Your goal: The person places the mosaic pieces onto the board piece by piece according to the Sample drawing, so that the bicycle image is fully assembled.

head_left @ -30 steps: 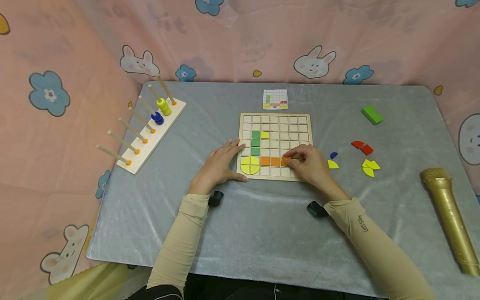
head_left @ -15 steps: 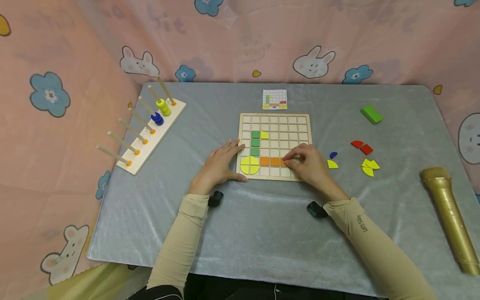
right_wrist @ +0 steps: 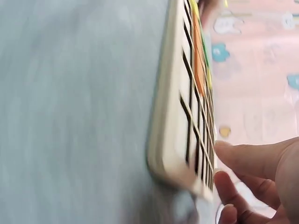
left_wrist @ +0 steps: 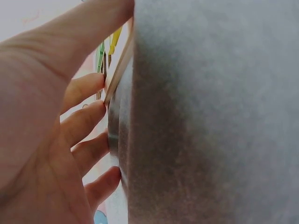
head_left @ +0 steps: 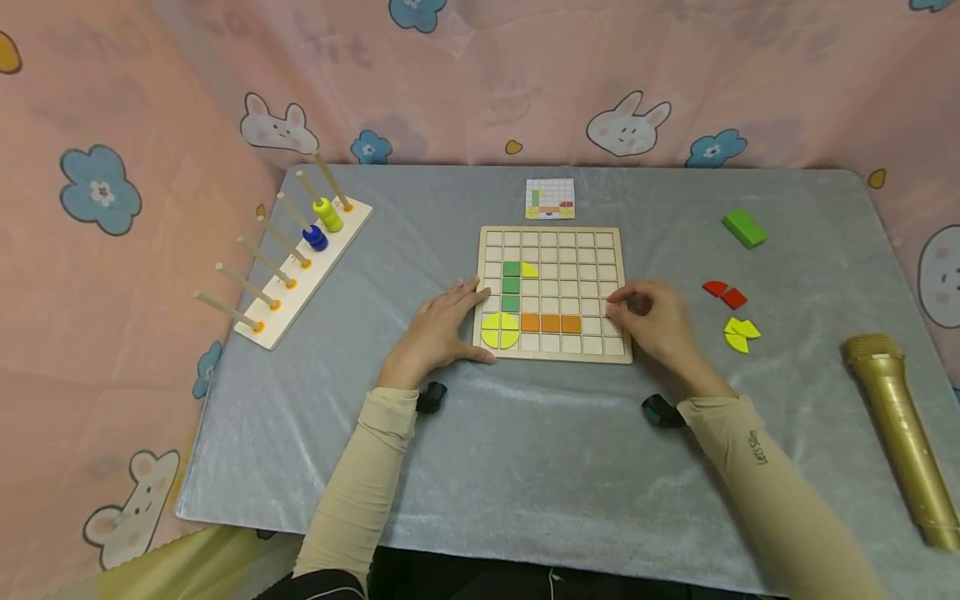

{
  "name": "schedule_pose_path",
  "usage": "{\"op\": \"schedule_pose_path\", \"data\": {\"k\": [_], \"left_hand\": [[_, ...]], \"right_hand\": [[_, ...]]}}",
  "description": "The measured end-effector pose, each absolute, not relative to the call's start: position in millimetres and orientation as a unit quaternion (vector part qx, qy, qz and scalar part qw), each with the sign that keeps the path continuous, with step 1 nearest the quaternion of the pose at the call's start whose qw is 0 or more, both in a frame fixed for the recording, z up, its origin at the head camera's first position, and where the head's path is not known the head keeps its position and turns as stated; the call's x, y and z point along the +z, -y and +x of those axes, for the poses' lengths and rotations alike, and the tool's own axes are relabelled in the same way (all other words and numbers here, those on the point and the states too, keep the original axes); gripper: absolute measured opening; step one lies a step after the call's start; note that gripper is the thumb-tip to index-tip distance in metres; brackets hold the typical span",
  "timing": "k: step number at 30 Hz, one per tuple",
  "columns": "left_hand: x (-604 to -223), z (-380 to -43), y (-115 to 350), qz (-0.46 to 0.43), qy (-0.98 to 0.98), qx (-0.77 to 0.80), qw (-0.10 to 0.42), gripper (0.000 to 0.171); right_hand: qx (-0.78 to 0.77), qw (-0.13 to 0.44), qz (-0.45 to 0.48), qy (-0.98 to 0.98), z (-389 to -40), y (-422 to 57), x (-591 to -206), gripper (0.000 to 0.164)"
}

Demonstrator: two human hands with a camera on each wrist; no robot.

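Note:
A wooden grid board lies on the table. My left hand rests at its left edge, fingers spread, fingertips touching the rim, thumb near the lower left corner. On the board, three green squares stand in a column beside a yellow quarter piece. Several yellow quarters form a circle at lower left, followed by three orange squares in a row. Over the board's right edge hovers my right hand; thumb and forefinger stand slightly apart, nothing visible between them in the right wrist view.
A small pattern card lies behind the board. To the right are red pieces, yellow quarters, a green block and a gold microphone. A peg stand with blue and yellow beads is at left.
My right hand has let go of the third orange square, now in line with the others, and moved right, covering the small blue and yellow pieces. My left hand has stayed still.

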State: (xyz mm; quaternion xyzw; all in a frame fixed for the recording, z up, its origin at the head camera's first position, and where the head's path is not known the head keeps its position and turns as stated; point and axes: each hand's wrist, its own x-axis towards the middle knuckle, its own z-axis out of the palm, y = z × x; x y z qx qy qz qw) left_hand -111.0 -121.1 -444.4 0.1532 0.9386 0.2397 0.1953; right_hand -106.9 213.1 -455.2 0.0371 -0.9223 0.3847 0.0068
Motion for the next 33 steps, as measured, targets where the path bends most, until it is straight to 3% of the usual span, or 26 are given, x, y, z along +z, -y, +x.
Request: {"op": "schedule_pose_path", "data": {"k": [17,33], "left_hand": [[-445,-111,120,0.152,-0.938,0.242,0.197,0.113],[-446,-112,121,0.157,-0.938,0.240,0.194,0.113]], "right_hand": [[0.347,-0.039,-0.040,0.936,-106,-280,-446,0.030],[0.319,-0.043,-0.052,0.945,-104,-282,-447,0.030]]}}
